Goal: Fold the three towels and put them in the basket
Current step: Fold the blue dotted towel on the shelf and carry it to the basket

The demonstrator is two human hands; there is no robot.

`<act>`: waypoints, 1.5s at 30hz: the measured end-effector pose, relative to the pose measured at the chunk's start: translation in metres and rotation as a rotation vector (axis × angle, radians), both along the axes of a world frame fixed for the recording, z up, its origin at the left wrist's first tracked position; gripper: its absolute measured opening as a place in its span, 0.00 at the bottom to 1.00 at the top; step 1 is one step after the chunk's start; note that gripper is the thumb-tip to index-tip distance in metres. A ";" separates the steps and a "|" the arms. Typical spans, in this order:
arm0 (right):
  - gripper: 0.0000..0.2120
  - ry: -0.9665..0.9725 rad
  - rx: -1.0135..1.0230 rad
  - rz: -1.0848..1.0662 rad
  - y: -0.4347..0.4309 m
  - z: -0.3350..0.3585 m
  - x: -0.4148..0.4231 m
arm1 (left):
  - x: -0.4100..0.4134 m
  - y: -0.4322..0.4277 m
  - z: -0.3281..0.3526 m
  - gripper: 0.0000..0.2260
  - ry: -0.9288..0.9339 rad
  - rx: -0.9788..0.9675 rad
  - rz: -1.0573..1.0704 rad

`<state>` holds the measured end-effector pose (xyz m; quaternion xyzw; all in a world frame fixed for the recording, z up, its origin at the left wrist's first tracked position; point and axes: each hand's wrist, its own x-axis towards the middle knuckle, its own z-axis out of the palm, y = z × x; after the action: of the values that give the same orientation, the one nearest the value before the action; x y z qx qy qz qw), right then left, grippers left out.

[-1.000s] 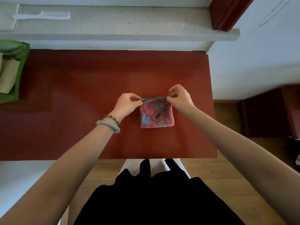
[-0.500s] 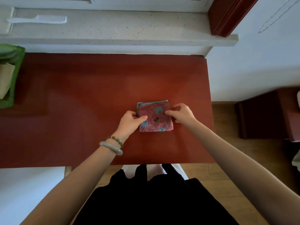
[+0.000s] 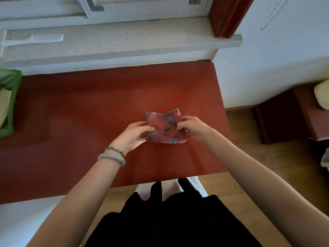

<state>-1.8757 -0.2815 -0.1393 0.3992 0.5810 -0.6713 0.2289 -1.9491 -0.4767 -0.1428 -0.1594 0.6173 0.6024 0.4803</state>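
Grip: left hand (image 3: 135,134) and right hand (image 3: 192,129) each pinch a side edge of the folded pink towel (image 3: 164,127). Location: over the table (image 3: 89,113), right of centre; basket (image 3: 12,82) well apart, far left. Handling advice: keep layers pinched together in transit, lest the fold open.

Fuzzy terry-cloth towel (image 3: 164,127) on a smooth, matt red table (image 3: 89,107).

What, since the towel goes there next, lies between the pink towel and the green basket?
In the head view, only bare red table lies between the pink towel and the green basket; nothing stands on that stretch.
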 end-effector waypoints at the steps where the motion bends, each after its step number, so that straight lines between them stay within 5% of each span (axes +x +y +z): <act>1: 0.13 0.019 -0.026 -0.023 0.001 0.003 0.003 | -0.001 0.001 0.004 0.11 0.000 0.035 -0.001; 11: 0.13 0.226 -0.190 -0.338 0.062 0.057 0.080 | 0.015 0.072 0.050 0.22 -0.054 0.341 -0.333; 16: 0.20 0.328 -0.262 -0.515 0.119 0.077 0.154 | 0.055 0.151 0.071 0.25 0.032 0.358 -0.493; 22: 0.13 0.386 -0.197 -0.668 0.196 0.090 0.260 | 0.134 0.261 0.085 0.23 0.000 0.387 -0.636; 33: 0.15 0.421 -0.152 -0.809 0.344 0.102 0.439 | 0.294 0.441 0.087 0.26 -0.078 0.421 -0.778; 40: 0.13 0.428 -0.154 -0.829 0.419 0.096 0.496 | 0.340 0.526 0.087 0.22 -0.102 0.420 -0.880; 45: 0.22 0.425 -0.161 -0.842 0.491 0.085 0.514 | 0.356 0.600 0.083 0.25 -0.109 0.422 -0.901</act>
<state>-1.3616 0.2093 -0.0538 0.4349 0.3488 -0.8152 -0.1566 -1.5931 0.1234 -0.0599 0.1925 0.4635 0.4378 0.7459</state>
